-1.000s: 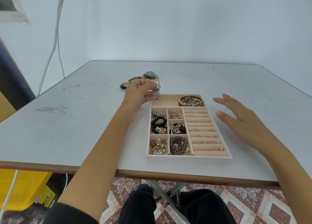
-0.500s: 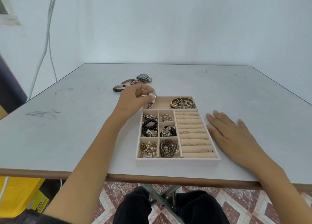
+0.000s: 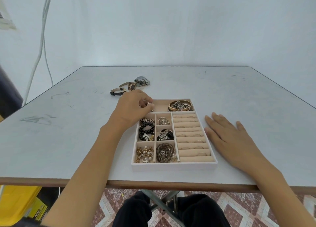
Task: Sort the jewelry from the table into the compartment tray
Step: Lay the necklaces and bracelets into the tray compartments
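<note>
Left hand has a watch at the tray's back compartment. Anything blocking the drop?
Nothing visible. The left hand holds the watch at the left end of the back compartment, where the floor is bare; the bangles sit at its right end, apart. The right hand lies on the table beside the compartment tray.

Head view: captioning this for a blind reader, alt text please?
A left hand holds a watch at the compartment tray's far-left corner; the right hand lies flat on the table beside it. More watches lie beyond.

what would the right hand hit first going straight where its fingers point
Likely nothing: ahead of the right hand lies bare table, though it might graze the far corner of the tray; depth is unclear.
</note>
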A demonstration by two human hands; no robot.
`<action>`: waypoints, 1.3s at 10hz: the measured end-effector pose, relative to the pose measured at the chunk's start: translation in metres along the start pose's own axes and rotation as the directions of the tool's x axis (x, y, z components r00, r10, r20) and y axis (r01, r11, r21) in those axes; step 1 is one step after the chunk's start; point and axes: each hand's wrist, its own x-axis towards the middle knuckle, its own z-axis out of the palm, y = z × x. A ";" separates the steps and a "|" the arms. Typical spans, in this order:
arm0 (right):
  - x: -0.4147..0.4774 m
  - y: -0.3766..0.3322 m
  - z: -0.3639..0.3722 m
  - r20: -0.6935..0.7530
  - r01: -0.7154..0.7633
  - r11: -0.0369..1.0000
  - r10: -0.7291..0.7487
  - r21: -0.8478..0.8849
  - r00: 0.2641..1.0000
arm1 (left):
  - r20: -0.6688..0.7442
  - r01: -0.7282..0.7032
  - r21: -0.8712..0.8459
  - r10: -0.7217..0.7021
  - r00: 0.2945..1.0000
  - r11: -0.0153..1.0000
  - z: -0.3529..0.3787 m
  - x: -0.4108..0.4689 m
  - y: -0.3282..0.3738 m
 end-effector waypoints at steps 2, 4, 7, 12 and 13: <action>-0.001 -0.001 -0.001 0.001 -0.001 1.000 0.001 0.010 1.000 | -0.021 -0.055 0.061 0.056 0.998 0.997 0.000 0.000 0.001; 0.000 0.000 0.000 -0.010 -0.001 1.000 0.001 0.018 1.000 | -0.070 -0.089 0.164 0.102 0.992 0.982 0.003 0.000 -0.002; 0.001 0.000 0.001 -0.018 0.000 1.000 0.001 0.029 1.000 | -0.172 0.057 0.146 -0.032 0.985 0.988 0.000 0.001 -0.008; 0.000 0.001 0.001 -0.020 0.003 1.000 -0.003 0.029 1.000 | -0.157 -0.034 0.342 0.092 0.983 0.939 0.003 0.005 -0.006; 0.000 0.001 0.001 -0.025 0.003 1.000 -0.002 0.025 1.000 | -0.131 -0.016 0.371 0.069 0.989 0.929 0.003 0.007 -0.002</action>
